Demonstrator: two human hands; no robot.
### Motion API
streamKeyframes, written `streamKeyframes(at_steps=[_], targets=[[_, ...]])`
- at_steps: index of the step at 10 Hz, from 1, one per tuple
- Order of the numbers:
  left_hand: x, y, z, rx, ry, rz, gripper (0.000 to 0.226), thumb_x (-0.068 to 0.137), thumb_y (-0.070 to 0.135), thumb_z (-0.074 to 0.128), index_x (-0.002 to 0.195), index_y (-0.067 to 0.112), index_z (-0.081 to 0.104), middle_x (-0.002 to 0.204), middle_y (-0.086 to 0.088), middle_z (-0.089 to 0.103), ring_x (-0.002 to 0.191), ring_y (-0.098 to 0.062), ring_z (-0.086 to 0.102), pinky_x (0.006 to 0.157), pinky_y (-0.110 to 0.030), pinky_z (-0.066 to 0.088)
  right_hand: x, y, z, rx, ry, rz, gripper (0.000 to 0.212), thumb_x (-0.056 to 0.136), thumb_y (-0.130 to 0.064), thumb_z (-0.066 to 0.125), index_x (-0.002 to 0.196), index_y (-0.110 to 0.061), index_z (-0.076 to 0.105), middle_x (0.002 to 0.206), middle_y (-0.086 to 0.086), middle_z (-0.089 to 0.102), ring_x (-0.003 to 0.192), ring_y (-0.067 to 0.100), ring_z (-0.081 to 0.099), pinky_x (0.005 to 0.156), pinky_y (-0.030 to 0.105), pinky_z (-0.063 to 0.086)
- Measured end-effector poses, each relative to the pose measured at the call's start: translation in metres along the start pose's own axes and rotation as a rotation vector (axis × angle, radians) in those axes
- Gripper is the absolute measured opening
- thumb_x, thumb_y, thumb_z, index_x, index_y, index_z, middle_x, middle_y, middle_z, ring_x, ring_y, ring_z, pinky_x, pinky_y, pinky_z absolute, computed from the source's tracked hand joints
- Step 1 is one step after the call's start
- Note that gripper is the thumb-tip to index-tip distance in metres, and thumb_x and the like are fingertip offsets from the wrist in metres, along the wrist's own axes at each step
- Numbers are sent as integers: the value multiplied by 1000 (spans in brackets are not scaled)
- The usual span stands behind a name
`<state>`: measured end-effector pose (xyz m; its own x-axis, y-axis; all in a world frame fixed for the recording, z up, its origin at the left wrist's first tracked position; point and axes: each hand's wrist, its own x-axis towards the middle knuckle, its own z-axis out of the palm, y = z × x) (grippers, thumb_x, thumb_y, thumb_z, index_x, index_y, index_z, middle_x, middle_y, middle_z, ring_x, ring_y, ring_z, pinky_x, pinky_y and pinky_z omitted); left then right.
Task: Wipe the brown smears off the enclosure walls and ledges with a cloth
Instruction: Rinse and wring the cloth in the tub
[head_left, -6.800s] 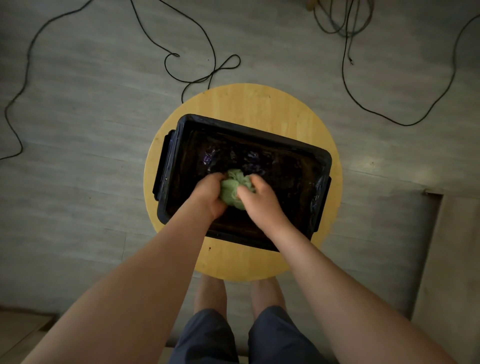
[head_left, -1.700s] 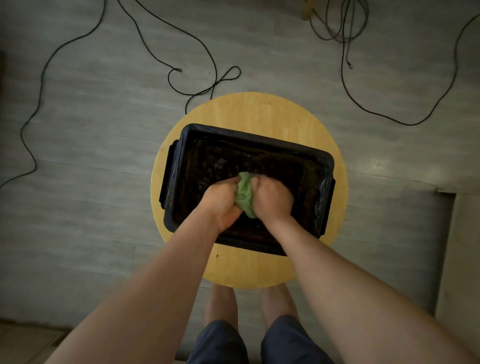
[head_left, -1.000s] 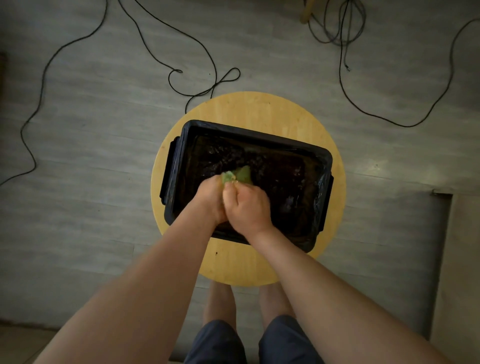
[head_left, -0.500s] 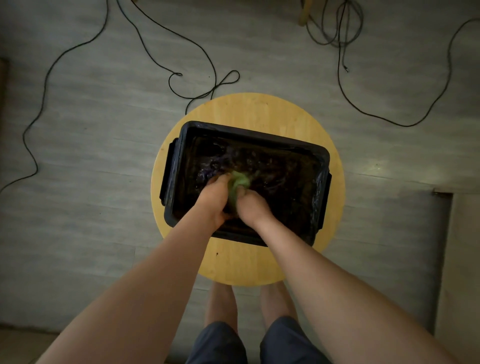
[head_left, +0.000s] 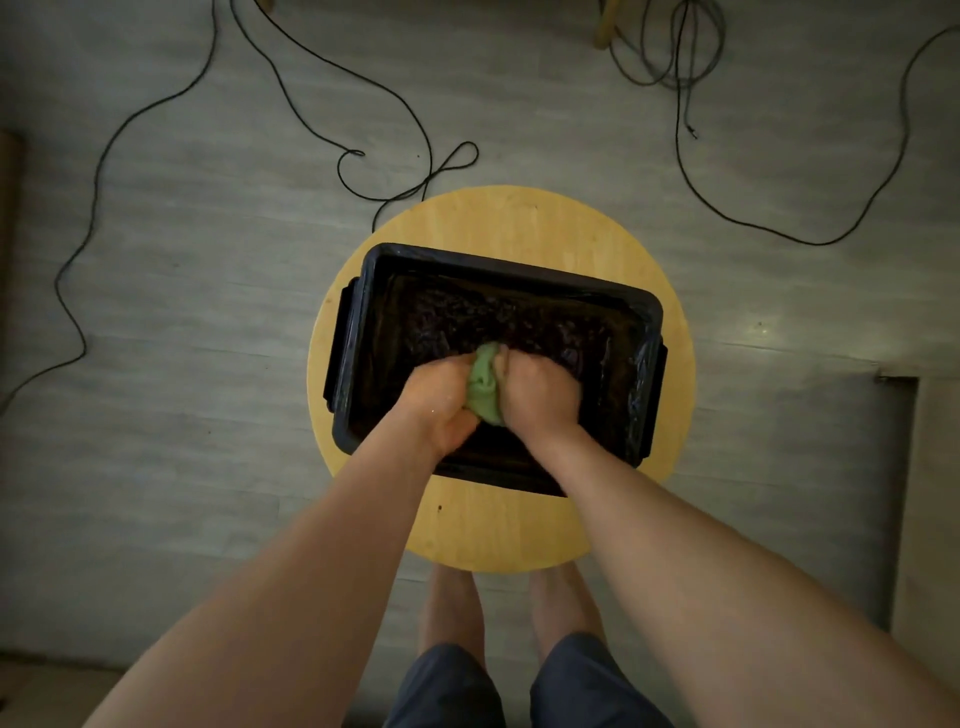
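Now we clench the green cloth (head_left: 483, 387) between left hand (head_left: 439, 397) and right hand (head_left: 540, 392), its long axis running away from us between our curled fingers, above the black tub (head_left: 519, 267).

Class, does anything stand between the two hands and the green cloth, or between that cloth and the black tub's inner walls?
Nothing visible does. The left hand and right hand both grip the bunched green cloth directly, inside the black rectangular plastic tub. No other object shows between cloth and walls, though the interior is dim.
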<state>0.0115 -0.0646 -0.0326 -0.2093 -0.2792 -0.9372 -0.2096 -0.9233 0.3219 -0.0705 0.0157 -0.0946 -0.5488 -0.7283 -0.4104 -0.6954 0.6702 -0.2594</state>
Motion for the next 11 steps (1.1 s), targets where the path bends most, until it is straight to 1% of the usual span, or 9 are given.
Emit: streamKeyframes(at_steps=[1, 2, 3, 4, 5, 6, 7, 9, 11], targets=[[-10, 2, -7, 10, -31, -11, 27, 104, 6, 46, 126, 6, 62, 110, -9, 69, 102, -23, 67, 80, -33, 61, 6, 11, 7, 225, 155, 271, 46, 111, -39, 33, 114, -6, 64, 115, 19, 64, 99, 37, 65, 65, 36, 46], [3, -2, -24, 480, 161, 105, 50, 100, 30, 52, 150, 26, 45, 139, -8, 54, 112, -28, 60, 95, -46, 57, 0, -4, 4, 568, 93, 585, 60, 109, -47, 30, 159, -13, 24, 158, 18, 26, 138, 40, 34, 110, 52, 38], [4, 0, -38, 957, 235, 247, 62, 99, 23, 55, 157, 25, 33, 156, -10, 23, 111, -31, 55, 98, -37, 48, -5, -13, 2, 576, -228, 598, 62, 110, -39, 30, 163, -9, 15, 163, 21, 20, 142, 42, 32, 117, 48, 32], [-1, 0, -41, 1324, 94, 330, 85, 93, 18, 63, 162, 33, 16, 164, -4, 6, 146, -41, 26, 120, -48, 33, -17, -17, -12, 593, -437, 307, 38, 111, -31, 38, 123, -4, 62, 121, 18, 65, 109, 35, 62, 92, 40, 52], [-4, 2, -38, 1600, 7, 330, 98, 88, 33, 71, 160, 48, 6, 167, 6, 0, 153, -36, 2, 123, -58, 20, -31, -19, -43, 748, -458, 152, 43, 108, -50, 43, 100, -15, 67, 93, 4, 68, 86, 21, 66, 73, 38, 54], [-9, 5, -31, 1649, -12, 441, 78, 86, 39, 73, 154, 42, 34, 159, 2, 24, 147, -34, 16, 117, -55, 30, -40, -14, -72, 839, -432, 24, 43, 107, -53, 43, 76, -31, 62, 78, -8, 61, 70, 2, 59, 62, 21, 43], [-17, 7, -23, 1385, -35, 636, 34, 88, 19, 71, 121, 23, 64, 121, 1, 51, 116, -24, 46, 92, -31, 45, -34, -7, -87, 1004, -367, 125, 44, 107, -54, 43, 83, -27, 69, 83, -6, 68, 73, 2, 64, 66, 20, 48], [-40, 2, -5, 824, 57, 510, 32, 86, 7, 67, 116, 18, 64, 100, -6, 69, 84, -19, 66, 64, -27, 51, -16, -5, -64, 1198, -437, 538, 62, 90, -71, 53, 137, -31, 45, 132, 4, 58, 112, 21, 62, 84, 38, 57], [-46, -7, -3, 250, -97, 367, 62, 85, 6, 72, 141, 16, 49, 123, -15, 67, 111, -27, 71, 98, -48, 58, -17, 5, -66, 1532, -573, 571, 49, 103, -54, 51, 133, -18, 65, 127, 8, 71, 122, 27, 65, 106, 43, 52]])
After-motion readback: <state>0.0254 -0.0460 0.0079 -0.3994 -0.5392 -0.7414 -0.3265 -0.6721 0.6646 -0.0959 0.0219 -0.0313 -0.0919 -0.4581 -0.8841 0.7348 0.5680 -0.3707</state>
